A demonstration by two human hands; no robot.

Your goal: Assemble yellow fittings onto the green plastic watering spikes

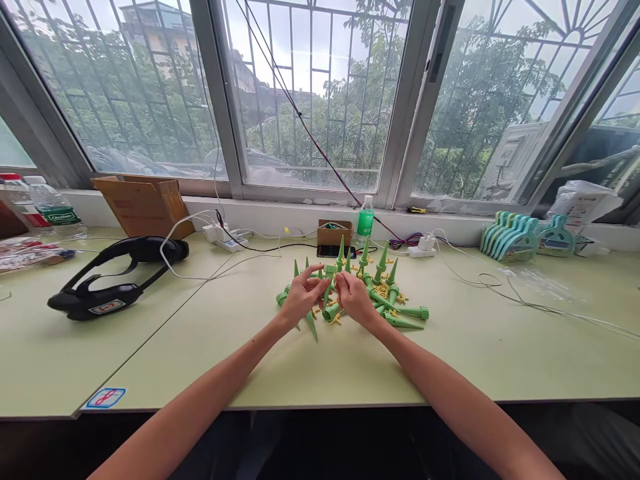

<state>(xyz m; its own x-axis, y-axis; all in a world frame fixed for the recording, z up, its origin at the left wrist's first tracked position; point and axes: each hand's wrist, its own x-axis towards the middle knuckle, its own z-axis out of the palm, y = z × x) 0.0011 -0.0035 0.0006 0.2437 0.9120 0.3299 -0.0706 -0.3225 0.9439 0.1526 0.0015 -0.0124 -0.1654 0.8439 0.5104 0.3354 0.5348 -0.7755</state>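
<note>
Both my hands meet over a heap of green plastic cone spikes point(395, 313) and small yellow fittings point(383, 291) on the pale green table point(250, 360). My left hand point(301, 295) has its fingers curled and pinches a green spike point(327, 291) that points down between the hands. My right hand point(354, 297) is closed too, its fingertips at the top of the same spike; what it pinches there is too small to name. Some spikes stand upright behind the hands, others lie flat to the right.
A black headset-like device point(117, 277) lies at the left, a cardboard box point(143, 203) behind it. Power strips, white cables, a small brown box point(334, 233) and a green bottle point(365, 217) line the window sill. Teal packaged items point(510, 235) stand at the right. Water bottles point(53, 210) are far left.
</note>
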